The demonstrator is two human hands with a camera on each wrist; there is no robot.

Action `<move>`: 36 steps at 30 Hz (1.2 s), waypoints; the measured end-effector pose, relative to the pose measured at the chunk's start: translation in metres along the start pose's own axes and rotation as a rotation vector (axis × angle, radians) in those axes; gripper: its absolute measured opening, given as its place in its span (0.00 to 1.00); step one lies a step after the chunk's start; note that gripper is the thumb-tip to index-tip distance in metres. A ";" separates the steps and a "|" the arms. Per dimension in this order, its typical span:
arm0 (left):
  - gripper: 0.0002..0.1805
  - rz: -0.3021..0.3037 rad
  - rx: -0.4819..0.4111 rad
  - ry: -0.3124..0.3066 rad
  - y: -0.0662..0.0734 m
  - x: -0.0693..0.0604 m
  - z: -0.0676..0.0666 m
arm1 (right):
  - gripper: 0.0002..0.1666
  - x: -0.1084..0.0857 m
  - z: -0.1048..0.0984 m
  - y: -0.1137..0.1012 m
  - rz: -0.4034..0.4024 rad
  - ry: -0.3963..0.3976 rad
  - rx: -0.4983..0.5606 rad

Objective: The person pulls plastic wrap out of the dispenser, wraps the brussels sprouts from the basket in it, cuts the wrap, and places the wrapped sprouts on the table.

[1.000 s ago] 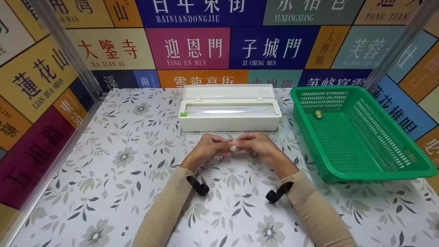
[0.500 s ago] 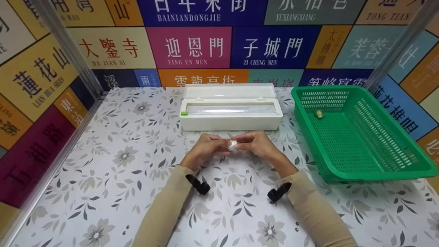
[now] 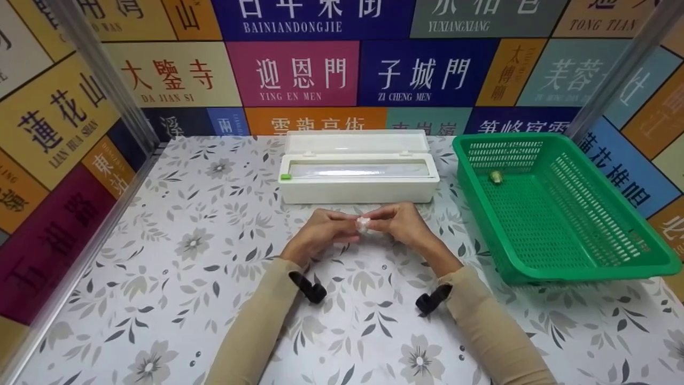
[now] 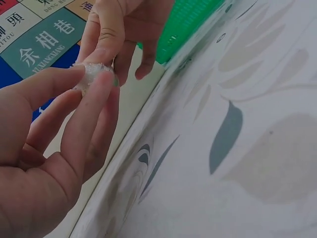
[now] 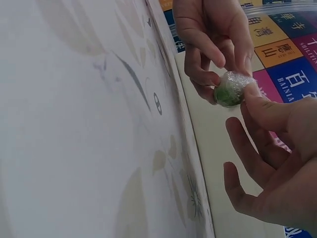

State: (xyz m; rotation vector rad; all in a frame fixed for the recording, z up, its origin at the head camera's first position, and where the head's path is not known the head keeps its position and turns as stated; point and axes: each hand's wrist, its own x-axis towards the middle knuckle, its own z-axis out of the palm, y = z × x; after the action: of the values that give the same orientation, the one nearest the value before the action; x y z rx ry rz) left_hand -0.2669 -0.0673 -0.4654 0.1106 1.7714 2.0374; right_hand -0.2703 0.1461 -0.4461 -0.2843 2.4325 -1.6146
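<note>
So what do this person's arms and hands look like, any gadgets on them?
The left hand and right hand are bare: no gloves show. The left sleeve and right sleeve are long, plain beige. At each cuff sits a small black fitting, one left, one right; I can't tell what they are. No cables show.

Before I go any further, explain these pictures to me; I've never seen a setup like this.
There is no machine here, just a person's two bare hands. The wide view comes from a camera worn on the head, looking forward and down; the two close views come from a camera on each wrist. On the patterned tablecloth sit a white box with its lid open and, to the right, a green basket with a small greenish object inside. The left hand and right hand together pinch a small green bundle, apparently wrapped in clear film.
</note>
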 end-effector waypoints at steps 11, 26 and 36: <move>0.20 0.010 -0.046 0.060 0.000 0.001 -0.002 | 0.18 0.003 -0.003 0.001 0.076 -0.067 0.102; 0.16 0.029 -0.020 0.078 0.001 -0.001 0.000 | 0.13 0.001 0.008 0.001 0.054 -0.002 0.144; 0.14 0.019 0.036 0.119 0.001 0.000 0.000 | 0.13 0.003 0.014 0.004 0.029 0.025 0.184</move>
State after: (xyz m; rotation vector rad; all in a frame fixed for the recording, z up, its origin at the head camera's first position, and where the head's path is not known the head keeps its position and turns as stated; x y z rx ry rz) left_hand -0.2671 -0.0675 -0.4647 0.0171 1.8856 2.0646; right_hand -0.2692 0.1346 -0.4555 -0.1984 2.2731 -1.8240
